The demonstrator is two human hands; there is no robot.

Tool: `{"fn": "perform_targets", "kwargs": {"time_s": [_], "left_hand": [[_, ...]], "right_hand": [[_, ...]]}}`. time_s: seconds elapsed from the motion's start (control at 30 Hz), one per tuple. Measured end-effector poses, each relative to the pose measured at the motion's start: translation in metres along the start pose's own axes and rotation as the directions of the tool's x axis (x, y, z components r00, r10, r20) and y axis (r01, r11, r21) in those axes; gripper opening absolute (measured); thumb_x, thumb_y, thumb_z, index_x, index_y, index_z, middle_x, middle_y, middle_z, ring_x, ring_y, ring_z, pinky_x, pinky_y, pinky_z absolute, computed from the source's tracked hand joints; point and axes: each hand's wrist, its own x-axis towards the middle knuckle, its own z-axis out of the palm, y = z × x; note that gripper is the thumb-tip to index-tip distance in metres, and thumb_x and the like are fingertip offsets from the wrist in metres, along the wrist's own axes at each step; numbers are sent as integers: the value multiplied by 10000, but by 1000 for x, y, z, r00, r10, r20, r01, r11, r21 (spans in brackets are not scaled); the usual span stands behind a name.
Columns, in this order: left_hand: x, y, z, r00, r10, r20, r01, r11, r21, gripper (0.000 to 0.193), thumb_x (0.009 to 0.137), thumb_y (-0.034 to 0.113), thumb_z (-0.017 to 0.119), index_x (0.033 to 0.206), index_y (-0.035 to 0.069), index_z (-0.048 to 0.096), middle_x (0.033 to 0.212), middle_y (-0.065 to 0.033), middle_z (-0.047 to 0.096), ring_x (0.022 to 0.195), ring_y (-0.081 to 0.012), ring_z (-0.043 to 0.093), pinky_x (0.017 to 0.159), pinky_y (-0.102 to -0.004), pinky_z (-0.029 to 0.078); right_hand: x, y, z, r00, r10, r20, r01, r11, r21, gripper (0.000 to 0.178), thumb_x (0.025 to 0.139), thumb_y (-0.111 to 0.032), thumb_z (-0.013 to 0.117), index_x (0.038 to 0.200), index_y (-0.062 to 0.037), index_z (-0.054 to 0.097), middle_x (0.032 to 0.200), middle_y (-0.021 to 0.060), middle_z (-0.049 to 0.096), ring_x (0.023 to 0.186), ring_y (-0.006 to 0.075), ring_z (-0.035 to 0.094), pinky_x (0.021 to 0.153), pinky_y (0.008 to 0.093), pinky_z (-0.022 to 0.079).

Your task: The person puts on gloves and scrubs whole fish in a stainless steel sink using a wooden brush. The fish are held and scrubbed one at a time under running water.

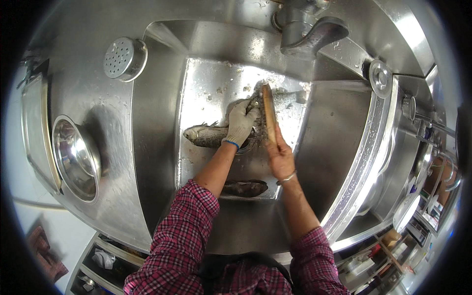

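My left hand [239, 123], in a white work glove with a blue cuff edge, is closed on the front part of a fish. That fish's silvery tail end [287, 101] points to the right; its head is hidden under the glove. My bare right hand [281, 158] grips a long wooden brush [269, 115], whose dark bristle side rests against the fish beside my left fingers. A second whole fish [209, 136] lies left of my gloved wrist, head to the left. A third dark fish [246, 188] lies nearer to me, partly behind my left forearm.
The steel sink [157, 128] surrounds the fish, with loose scales on its bright bottom. A faucet [314, 37] juts over the far edge. A perforated strainer [123, 59] and a steel bowl [76, 157] are at the left. A round lid-like disc [380, 78] is at the right.
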Motion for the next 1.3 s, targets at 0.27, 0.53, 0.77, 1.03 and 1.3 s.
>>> {"fn": "perform_targets", "kwargs": {"time_s": [0.27,0.53,0.77,1.03,1.3], "left_hand": [[5,-20,-2,999,1,53,-2,1000,13,303,967,135,615,1191,-64,574,874,-56,661,668,-92,591,545,-238,519],[-2,9,-7,995,-56,80,53,998,43,343,936,172,666,1155,-74,571,873,-75,625,639,-108,590,482,-221,478],[33,49,-38,994,-85,67,69,976,209,530,860,132,719,1299,-67,497,1045,-167,670,778,-175,669,614,-264,573],[10,2,-12,997,14,-77,-22,995,-101,362,824,149,762,1073,-35,576,909,-67,640,749,-102,580,674,-244,491],[13,3,-1,997,-60,55,75,938,-337,303,877,113,693,1130,-6,577,954,-64,638,797,-139,606,733,-266,503]], "right_hand": [[-19,-14,-16,952,278,128,-298,937,180,587,979,-122,593,1526,-142,381,851,-71,538,680,22,442,590,193,409],[-30,-3,-17,941,330,78,-339,928,154,613,960,-116,619,1522,-108,376,905,-63,570,754,43,478,656,197,434],[-9,27,-21,946,320,-44,-316,946,78,599,966,-144,609,1517,-94,377,974,-28,599,806,55,498,730,207,452],[-38,18,8,908,410,87,-418,871,259,588,981,-136,584,1530,-174,379,686,-74,468,507,31,384,441,214,342],[-44,-9,1,868,475,144,-496,826,268,595,985,-141,581,1537,-174,361,671,-71,440,499,34,364,429,216,321]]}}
